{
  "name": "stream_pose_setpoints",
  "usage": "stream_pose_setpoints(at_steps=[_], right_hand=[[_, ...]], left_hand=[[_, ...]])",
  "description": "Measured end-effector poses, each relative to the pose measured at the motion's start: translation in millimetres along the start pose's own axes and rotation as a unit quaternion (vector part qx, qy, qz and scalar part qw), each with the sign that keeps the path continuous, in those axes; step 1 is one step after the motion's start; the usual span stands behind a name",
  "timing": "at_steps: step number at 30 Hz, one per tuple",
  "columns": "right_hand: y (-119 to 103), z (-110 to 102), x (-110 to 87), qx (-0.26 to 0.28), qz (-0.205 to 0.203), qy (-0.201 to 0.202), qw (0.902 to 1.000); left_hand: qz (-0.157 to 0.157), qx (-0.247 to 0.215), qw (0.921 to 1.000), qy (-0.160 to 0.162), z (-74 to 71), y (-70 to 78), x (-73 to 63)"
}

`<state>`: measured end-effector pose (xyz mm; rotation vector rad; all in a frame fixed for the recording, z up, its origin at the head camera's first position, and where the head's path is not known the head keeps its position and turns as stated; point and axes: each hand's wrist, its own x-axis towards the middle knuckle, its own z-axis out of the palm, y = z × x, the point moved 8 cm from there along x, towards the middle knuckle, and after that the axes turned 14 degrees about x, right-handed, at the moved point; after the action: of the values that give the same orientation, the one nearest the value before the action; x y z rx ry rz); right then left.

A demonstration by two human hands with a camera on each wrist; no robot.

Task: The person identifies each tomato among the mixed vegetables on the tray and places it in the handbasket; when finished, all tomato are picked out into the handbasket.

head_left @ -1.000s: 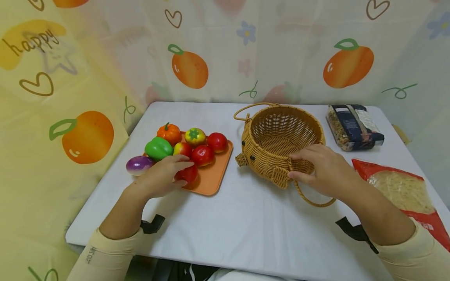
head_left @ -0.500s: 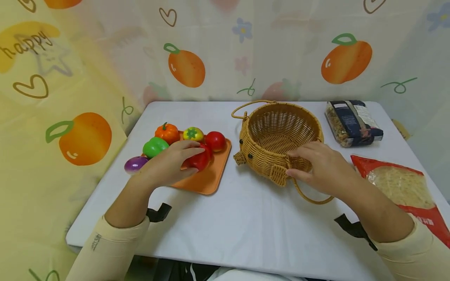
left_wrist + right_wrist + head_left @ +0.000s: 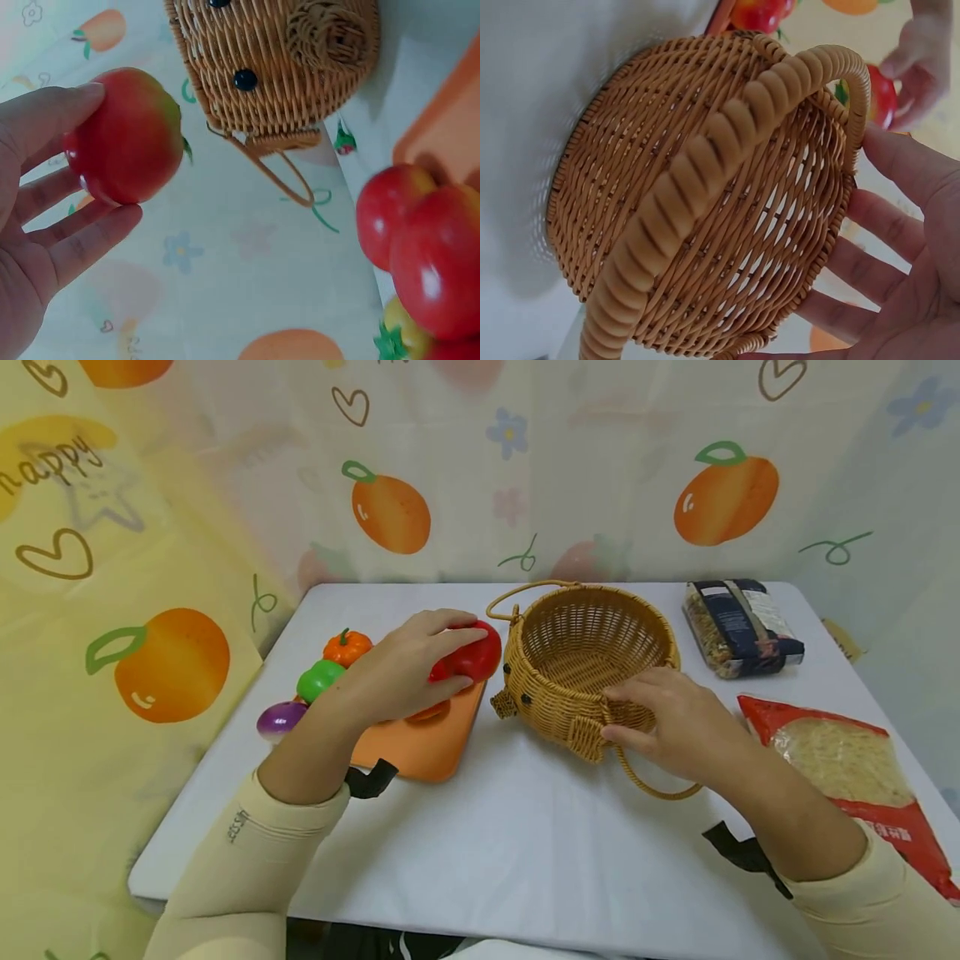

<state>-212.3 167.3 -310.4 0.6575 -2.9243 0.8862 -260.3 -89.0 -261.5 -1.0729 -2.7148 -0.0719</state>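
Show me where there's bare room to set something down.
Most room: the near middle of the table, bordered by the tray, basket and front edge. A narrow strip lies between tray and basket. Crowded: the tray's left side, with eggplant, green pepper and pumpkin; the right side, with the dark bag, red bag and right hand.

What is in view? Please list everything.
cloth-covered table: 1, white, centre
rectangular tray: 1, orange, table's left
round wicker basket: 1, tan, right of tray
glossy round fruit: 1, red, in left hand
rounded fruits: at least 2, red, on tray
star-topped fruit: 1, yellow, beside those
pumpkin-shaped piece: 1, orange, tray's far left
smooth oval piece: 1, green, tray's left
glossy ovoid piece: 1, purple, beside tray
plump plastic bag: 1, navy, table's far right
flat plastic packet: 1, red, near right
printed backdrop: 1, pale, behind table
left hand: 1, bare, near basket
right hand: 1, bare, on basket
sleeves: 2, cream, arms
straps: 2, black, wrists
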Motion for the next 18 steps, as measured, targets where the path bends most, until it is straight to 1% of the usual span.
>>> stream_pose_setpoints(at_steps=[4,8,12,15,18], right_hand=[[0,0,-0.1,-0.001,0.002,0.008,1.0000],[1,-1,-0.8,0.005,0.013,0.010,0.9998],[2,0,-0.9,0.005,0.020,0.008,0.9998],[3,0,-0.4,-0.002,0.027,0.002,0.9996],[4,1,-0.4,-0.006,0.031,-0.002,0.9995]], left_hand=[[0.002,-0.013,0.9999,0.009,-0.1,3.5,21.0],[0.007,-0.039,0.9990,0.020,3.4,7.7,42.4],[0.007,-0.057,0.9982,0.017,8.3,12.9,60.6],[0.018,-0.066,0.9976,0.015,11.9,19.0,72.0],[0.028,-0.067,0.9973,0.006,18.1,26.6,82.0]])
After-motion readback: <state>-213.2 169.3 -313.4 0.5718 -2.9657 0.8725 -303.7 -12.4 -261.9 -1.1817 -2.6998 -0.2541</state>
